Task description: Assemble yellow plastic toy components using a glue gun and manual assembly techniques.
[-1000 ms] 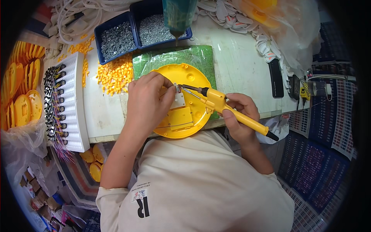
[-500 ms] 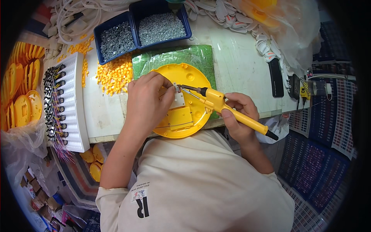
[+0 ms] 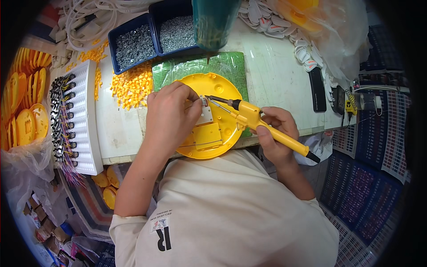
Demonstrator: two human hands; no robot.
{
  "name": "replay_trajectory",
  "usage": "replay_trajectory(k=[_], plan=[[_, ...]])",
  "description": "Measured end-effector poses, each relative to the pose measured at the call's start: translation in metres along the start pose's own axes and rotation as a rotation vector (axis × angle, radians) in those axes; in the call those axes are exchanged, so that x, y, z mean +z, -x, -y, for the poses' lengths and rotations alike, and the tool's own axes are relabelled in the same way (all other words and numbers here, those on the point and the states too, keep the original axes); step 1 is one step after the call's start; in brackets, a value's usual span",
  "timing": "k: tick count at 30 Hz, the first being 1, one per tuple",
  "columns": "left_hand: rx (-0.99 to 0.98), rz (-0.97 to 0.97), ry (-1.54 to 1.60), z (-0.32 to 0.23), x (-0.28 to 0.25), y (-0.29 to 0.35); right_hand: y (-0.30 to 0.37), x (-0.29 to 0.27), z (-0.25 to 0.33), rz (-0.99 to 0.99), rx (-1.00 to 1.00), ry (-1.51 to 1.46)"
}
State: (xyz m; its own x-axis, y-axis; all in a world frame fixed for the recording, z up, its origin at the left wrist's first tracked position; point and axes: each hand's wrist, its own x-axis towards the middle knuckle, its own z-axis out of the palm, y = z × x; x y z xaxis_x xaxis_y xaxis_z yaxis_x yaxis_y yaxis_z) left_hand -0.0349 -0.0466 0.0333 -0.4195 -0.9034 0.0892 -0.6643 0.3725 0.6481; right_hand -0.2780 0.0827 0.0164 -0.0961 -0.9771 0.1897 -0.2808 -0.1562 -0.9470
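In my right hand (image 3: 279, 131) is a yellow soldering gun (image 3: 253, 116), my fingers wrapped round its body. Its dark tip and thin solder feed tube point left over the upper middle of a round yellow plastic shell (image 3: 227, 149). The shell lies on green woven sheeting (image 3: 238, 66) at the table's front edge. My left hand (image 3: 171, 113) rests over the shell's left side, thumb and forefinger pinched close to the tip; what they hold is hidden. Beside those fingers shows a small white plate (image 3: 206, 116), with a rectangular yellow cover (image 3: 208, 135) below it.
A teal cylindrical tool (image 3: 215, 22) hangs above the table, beyond the shell. Behind are blue bins (image 3: 133, 46) of small metal screws. Small yellow pieces (image 3: 131, 86) and a white foam tray (image 3: 91, 129) of wired parts lie left. A black flat device (image 3: 317, 89) lies right.
The teal hanging tool has swung into view toward me, covering part of a screw bin. The soldering tip has shifted very slightly; both hands stay nearly in place.
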Motion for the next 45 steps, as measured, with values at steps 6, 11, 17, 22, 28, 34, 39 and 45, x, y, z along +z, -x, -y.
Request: replay_trajectory(k=[6, 11, 17, 22, 28, 34, 39, 45], plan=[[-0.019, 0.019, 0.016, 0.0, -0.001, -0.001, -0.001, -0.002, -0.003, 0.0, -0.002, -0.011], [-0.032, 0.026, 0.027, -0.001, -0.001, -0.002, -0.002, 0.001, -0.003, 0.021, -0.039, 0.018], [-0.035, 0.029, 0.021, 0.0, 0.0, -0.002, -0.002, 0.005, 0.001, -0.144, 0.003, -0.064], [-0.023, 0.01, 0.02, 0.0, 0.0, -0.001, -0.002, -0.005, -0.001, -0.086, -0.046, -0.035], [-0.036, 0.021, 0.019, -0.001, -0.001, -0.001, -0.001, -0.005, -0.001, -0.094, -0.027, -0.056], [0.009, 0.009, -0.02, -0.001, -0.004, -0.002, -0.001, -0.005, -0.003, -0.085, -0.029, -0.051], [-0.005, 0.001, -0.003, 0.0, -0.003, -0.003, -0.003, -0.005, -0.001, -0.091, 0.002, -0.06], [-0.008, 0.021, 0.054, -0.007, 0.001, -0.008, -0.014, -0.022, 0.01, -0.344, 0.08, -0.118]])
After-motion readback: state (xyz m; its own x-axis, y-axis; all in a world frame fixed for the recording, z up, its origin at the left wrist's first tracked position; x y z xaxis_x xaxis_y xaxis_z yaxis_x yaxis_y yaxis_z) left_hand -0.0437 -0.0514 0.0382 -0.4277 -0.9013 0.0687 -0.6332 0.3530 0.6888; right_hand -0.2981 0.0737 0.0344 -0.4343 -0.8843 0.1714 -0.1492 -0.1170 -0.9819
